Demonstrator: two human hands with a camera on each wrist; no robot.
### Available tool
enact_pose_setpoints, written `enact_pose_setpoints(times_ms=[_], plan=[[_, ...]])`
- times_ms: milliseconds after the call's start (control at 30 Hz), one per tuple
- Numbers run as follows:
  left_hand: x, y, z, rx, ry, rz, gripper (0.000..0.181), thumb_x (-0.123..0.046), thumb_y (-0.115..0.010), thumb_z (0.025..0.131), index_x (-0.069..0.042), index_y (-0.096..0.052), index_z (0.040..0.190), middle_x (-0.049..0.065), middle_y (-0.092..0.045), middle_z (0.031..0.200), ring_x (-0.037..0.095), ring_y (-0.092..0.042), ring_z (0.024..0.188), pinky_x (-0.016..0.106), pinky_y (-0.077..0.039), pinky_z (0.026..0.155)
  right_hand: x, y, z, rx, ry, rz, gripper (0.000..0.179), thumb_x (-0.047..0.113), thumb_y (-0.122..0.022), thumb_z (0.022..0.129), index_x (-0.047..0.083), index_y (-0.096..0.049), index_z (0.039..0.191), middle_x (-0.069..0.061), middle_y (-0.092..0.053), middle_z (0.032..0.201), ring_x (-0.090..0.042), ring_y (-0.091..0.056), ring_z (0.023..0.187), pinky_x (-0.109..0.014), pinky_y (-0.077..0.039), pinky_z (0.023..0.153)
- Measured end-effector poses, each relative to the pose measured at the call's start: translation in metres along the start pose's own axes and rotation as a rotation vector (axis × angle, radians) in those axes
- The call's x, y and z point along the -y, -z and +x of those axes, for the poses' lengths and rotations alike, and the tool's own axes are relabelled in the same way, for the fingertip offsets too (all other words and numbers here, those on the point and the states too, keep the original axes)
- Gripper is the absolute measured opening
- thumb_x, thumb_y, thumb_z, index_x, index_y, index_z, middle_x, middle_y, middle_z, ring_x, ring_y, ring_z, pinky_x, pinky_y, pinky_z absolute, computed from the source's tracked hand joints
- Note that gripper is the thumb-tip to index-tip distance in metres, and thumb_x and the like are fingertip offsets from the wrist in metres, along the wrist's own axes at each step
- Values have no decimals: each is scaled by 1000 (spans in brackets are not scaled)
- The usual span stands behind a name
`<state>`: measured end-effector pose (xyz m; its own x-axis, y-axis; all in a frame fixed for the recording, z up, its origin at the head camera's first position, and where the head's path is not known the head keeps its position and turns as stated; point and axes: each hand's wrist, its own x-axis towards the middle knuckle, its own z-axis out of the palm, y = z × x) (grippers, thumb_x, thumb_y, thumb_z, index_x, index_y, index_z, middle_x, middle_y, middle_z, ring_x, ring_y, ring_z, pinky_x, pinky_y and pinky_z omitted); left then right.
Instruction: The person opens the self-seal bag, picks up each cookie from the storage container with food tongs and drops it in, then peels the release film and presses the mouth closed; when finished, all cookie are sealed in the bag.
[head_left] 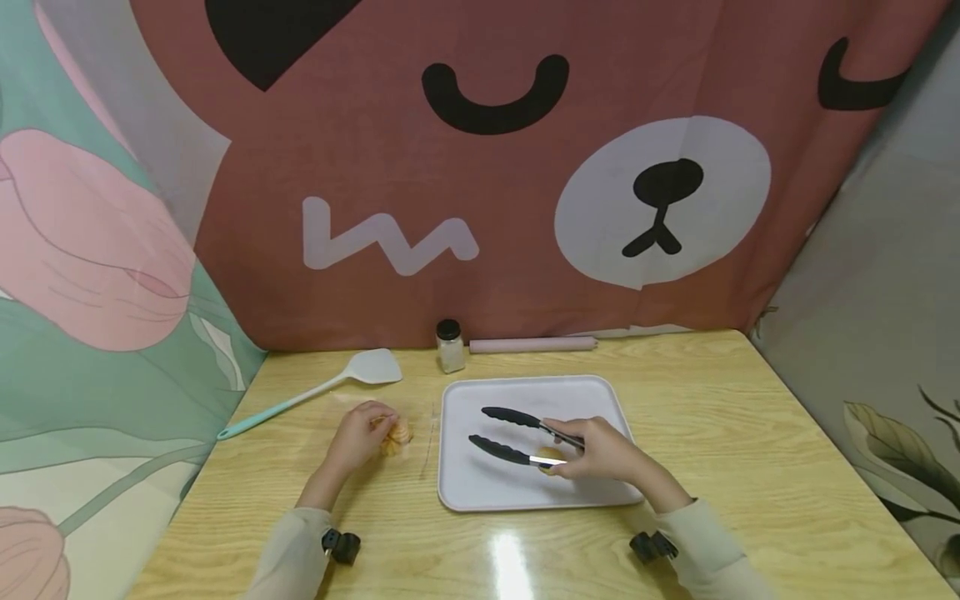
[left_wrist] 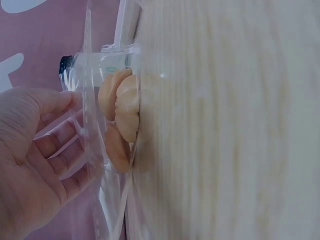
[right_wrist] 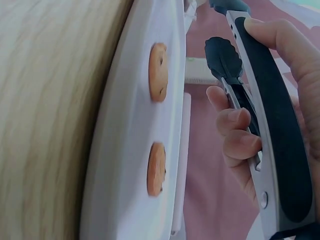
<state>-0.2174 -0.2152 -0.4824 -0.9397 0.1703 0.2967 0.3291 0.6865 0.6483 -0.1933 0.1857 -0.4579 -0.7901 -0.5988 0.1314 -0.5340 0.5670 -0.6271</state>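
My left hand (head_left: 358, 437) pinches the edge of a clear plastic bag (left_wrist: 102, 210) lying on the table, its thumb and fingers at the film. Several tan, ridged cookies (head_left: 397, 435) are inside the bag. In my right hand (head_left: 606, 450) is a pair of tongs (right_wrist: 272, 120) with black tips and black grip panels; the tong arms are spread apart with nothing between the tips. The tongs hover over a white tray (head_left: 480, 493). On it lie two round cookies with dark bits, one farther (right_wrist: 159, 72) and one nearer (right_wrist: 156, 169) in the right wrist view.
A white spatula (head_left: 375, 367) with a mint handle lies at the back left. Behind the tray stand a small glass jar (head_left: 452, 357) with a black lid and a long pale pink stick-shaped object (head_left: 532, 344). A printed cloth backdrop (head_left: 360, 308) borders the table's far edge.
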Motion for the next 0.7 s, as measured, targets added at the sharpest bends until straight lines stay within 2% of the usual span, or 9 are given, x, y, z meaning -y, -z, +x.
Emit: enact_pose_setpoints(times_ms=[133, 167, 267, 300, 367, 433, 467, 533, 700], plan=[[0, 0, 0, -5, -9, -3, 8, -7, -66, 88, -3, -72, 91, 8, -67, 93, 27, -63, 91, 44, -52, 78, -6, 4, -10, -9, 4, -18, 65, 28, -80, 75, 2, -56, 130, -6, -70, 95, -2, -29, 48, -19, -36, 50], [1, 0, 0, -7, -6, -5, 8, -7, -66, 88, -3, -72, 91, 7, -67, 93, 27, -63, 91, 44, -52, 79, -8, 4, -13, -12, -1, -28, 66, 29, -80, 75, 2, -56, 130, -9, -70, 100, -4, -40, 51, -20, -40, 54], [1, 0, 0, -9, 5, -16, 7, -7, -67, 88, -4, -73, 91, 7, -67, 94, 27, -63, 93, 44, -52, 80, -14, 5, -23, -18, -25, -46, 67, 33, -80, 75, 1, -56, 130, -17, -65, 115, -22, -66, 80, -26, -51, 70], [1, 0, 0, -10, 5, -18, 7, -7, -67, 87, -4, -73, 91, 7, -68, 94, 27, -63, 93, 44, -52, 81, -15, 5, -27, -23, -25, -54, 68, 34, -80, 75, 0, -56, 129, -20, -62, 119, -28, -65, 93, -30, -52, 77], [2, 0, 0, -10, 9, -22, 7, -6, -67, 87, -4, -73, 91, 7, -68, 94, 27, -63, 93, 44, -52, 81, -17, 6, -34, -32, -35, -68, 69, 35, -80, 75, -1, -57, 129, -20, -62, 120, -29, -62, 103, -29, -51, 77], [2, 1, 0, -10, 15, -36, 7, -6, -67, 88, -4, -73, 91, 8, -68, 95, 27, -63, 94, 43, -52, 81, -19, 7, -40, -35, -41, -64, 69, 33, -81, 74, -2, -57, 128, -19, -65, 114, -16, -62, 82, -25, -52, 68], [2, 1, 0, -11, 21, -41, 8, -6, -67, 88, -4, -73, 91, 8, -68, 95, 27, -63, 94, 43, -53, 80, -19, 8, -43, -35, -44, -59, 68, 32, -81, 74, -2, -57, 128, -18, -66, 111, -10, -57, 71, -22, -48, 60], [2, 1, 0, -11, 34, -43, 8, -6, -66, 88, -4, -73, 92, 8, -68, 96, 27, -63, 95, 42, -53, 79, -20, 10, -48, -32, -59, -55, 68, 31, -82, 73, -2, -57, 127, -16, -67, 107, -5, -44, 63, -19, -39, 52], [3, 1, 1, -9, 43, -50, 11, -7, -63, 90, -2, -71, 96, 9, -67, 97, 27, -63, 94, 39, -54, 76, -23, 15, -59, -18, -101, -72, 70, 35, -81, 73, -2, -57, 128, -17, -66, 111, -9, -51, 74, -20, -41, 59]])
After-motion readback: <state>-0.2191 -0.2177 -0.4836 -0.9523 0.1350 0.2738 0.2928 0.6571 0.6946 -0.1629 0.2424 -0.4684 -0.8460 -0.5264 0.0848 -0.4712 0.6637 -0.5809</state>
